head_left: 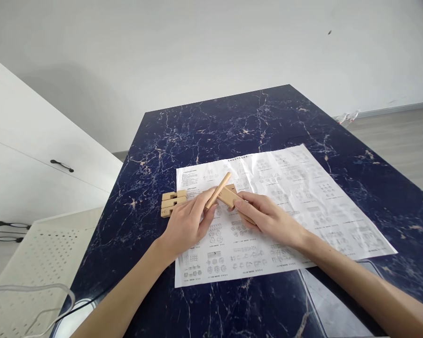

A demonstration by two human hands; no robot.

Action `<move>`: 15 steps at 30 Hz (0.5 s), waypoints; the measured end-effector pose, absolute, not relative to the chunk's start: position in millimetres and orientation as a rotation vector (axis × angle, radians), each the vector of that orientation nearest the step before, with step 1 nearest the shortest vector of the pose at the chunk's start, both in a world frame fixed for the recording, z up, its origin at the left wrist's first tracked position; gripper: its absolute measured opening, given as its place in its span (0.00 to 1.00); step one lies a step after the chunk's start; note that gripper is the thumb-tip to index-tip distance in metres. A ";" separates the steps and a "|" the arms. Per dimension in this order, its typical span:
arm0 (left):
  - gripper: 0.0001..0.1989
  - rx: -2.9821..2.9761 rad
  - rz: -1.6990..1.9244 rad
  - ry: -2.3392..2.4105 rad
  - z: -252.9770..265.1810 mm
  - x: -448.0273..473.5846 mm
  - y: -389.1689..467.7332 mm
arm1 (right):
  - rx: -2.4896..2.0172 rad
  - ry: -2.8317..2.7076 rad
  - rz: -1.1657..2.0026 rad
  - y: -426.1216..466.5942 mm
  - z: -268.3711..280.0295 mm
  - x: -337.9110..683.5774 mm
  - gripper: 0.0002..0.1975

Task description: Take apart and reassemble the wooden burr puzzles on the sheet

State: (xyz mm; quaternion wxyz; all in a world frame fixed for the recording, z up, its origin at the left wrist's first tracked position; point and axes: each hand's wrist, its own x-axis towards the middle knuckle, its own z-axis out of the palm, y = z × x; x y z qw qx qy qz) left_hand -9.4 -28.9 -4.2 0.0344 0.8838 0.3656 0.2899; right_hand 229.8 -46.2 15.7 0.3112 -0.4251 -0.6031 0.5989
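Between the fingers of my left hand (185,217) is a slim wooden puzzle piece (218,189), tilted up and away to the right. My right hand (262,211) grips a wider wooden puzzle piece (228,195), whose far end meets or crosses behind the slim one. Another bit of wood shows under the right fingers, mostly hidden. Just left of my left hand, several notched wooden blocks (172,203) lie side by side, partly covered by that hand. Both hands are above a creased paper sheet (211,277) printed with small puzzle diagrams.
The dark blue marbled table (211,126) reaches back toward a white wall. A flat pane-like item (333,305) lies under my right forearm. At the lower left are a cable (31,287) and a perforated cream surface (38,263). White cabinets (31,155) stand at the left.
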 end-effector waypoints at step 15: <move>0.19 2.642 0.831 1.103 -1.3 -11.7 -27.9 | -1.122 -1.587 1.575 -45.9 15.4 230.5 0.21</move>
